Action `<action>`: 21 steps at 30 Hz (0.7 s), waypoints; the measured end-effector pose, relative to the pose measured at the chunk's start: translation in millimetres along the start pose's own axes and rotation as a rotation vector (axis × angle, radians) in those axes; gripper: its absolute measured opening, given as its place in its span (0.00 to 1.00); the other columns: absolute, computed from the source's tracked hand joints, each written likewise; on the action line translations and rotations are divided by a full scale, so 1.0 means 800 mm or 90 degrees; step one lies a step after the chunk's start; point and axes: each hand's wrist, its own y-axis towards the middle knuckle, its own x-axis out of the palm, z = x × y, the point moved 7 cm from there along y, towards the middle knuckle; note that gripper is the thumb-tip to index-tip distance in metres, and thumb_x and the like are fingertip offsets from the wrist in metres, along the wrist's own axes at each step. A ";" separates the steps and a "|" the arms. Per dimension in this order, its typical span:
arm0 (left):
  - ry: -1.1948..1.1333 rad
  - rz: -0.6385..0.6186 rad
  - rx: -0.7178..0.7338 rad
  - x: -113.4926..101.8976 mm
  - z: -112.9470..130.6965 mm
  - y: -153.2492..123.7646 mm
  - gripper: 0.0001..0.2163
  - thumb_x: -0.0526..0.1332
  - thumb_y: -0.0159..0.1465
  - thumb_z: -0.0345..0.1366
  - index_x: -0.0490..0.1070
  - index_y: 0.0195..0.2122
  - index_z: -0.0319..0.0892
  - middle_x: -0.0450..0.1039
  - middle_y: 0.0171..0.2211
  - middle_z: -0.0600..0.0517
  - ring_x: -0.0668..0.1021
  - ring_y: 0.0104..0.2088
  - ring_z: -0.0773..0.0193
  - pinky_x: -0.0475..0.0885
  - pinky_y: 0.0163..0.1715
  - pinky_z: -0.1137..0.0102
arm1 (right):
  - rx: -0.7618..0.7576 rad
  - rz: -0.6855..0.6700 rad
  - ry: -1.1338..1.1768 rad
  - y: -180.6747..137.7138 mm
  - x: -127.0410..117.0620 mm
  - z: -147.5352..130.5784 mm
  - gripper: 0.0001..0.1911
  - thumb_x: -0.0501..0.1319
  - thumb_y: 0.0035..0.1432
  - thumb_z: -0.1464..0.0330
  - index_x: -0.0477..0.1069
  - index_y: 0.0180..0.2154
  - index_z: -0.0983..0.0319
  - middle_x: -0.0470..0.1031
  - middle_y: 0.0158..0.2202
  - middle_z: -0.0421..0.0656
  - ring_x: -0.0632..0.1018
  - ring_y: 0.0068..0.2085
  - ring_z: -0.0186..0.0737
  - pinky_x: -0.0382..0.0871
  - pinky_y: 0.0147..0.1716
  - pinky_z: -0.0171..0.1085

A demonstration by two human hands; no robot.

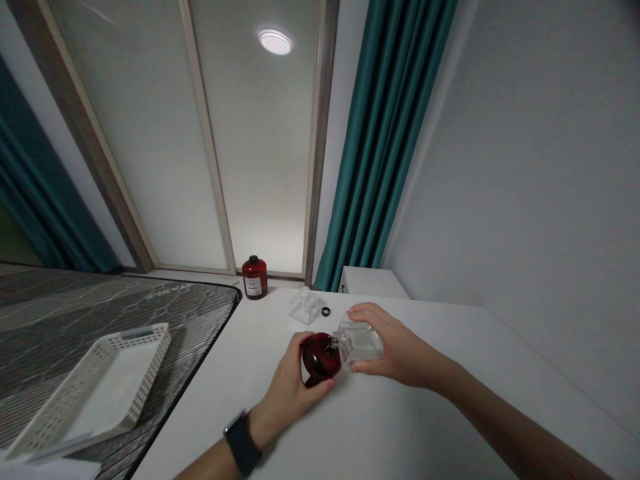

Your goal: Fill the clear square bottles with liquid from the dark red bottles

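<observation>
My left hand is wrapped round a small dark red bottle, tipped on its side over the white table. My right hand grips a clear square glass bottle, also tipped, with its neck against the mouth of the red bottle. The two bottles touch neck to neck. A black watch sits on my left wrist.
A second clear glass bottle and a small black ring lie just beyond my hands. A larger dark red bottle with a black cap stands by the window. A white perforated basket lies on the grey mattress at left. Teal curtains hang behind.
</observation>
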 end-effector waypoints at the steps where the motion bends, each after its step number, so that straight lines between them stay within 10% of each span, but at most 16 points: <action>1: 0.001 0.001 0.000 0.000 0.000 0.000 0.30 0.69 0.54 0.33 0.59 0.57 0.44 0.70 0.52 0.45 0.76 0.52 0.49 0.71 0.53 0.55 | 0.001 -0.001 0.000 0.000 0.000 0.000 0.32 0.74 0.49 0.66 0.66 0.53 0.58 0.70 0.56 0.52 0.72 0.58 0.52 0.67 0.59 0.53; 21: -0.015 0.008 -0.010 0.000 0.006 0.001 0.29 0.69 0.53 0.33 0.61 0.55 0.43 0.71 0.51 0.45 0.77 0.50 0.50 0.72 0.52 0.56 | -0.020 -0.006 -0.020 0.000 -0.001 -0.003 0.34 0.75 0.48 0.65 0.66 0.55 0.59 0.70 0.58 0.53 0.72 0.59 0.54 0.67 0.60 0.55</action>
